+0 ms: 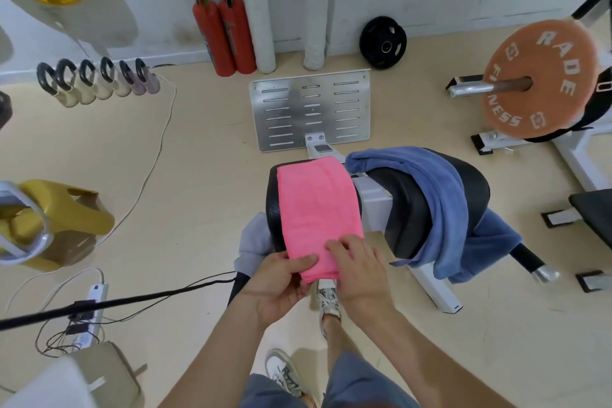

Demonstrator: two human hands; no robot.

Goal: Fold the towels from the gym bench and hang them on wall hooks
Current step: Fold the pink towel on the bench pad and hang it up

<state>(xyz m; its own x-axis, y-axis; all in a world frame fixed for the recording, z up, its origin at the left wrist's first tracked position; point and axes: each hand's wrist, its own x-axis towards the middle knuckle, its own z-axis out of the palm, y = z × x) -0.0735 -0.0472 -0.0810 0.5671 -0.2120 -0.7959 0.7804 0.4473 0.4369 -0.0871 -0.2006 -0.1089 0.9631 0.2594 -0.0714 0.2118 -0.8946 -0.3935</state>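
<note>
Gym bench (407, 205), frame centre: my left hand (281, 281) pinches the pink towel (314, 209)'s near edge, right hand (357, 268) seemingly pressing flat; corners should align before folding.

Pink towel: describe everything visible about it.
The pink towel is bright pink, soft and terry-like, folded into a long flat strip. It lies lengthwise on the left black pad of the bench, its near end hanging past the pad edge. The left hand pinches that end from the side; the right hand presses on top. The blue towel is close beside it.
</note>
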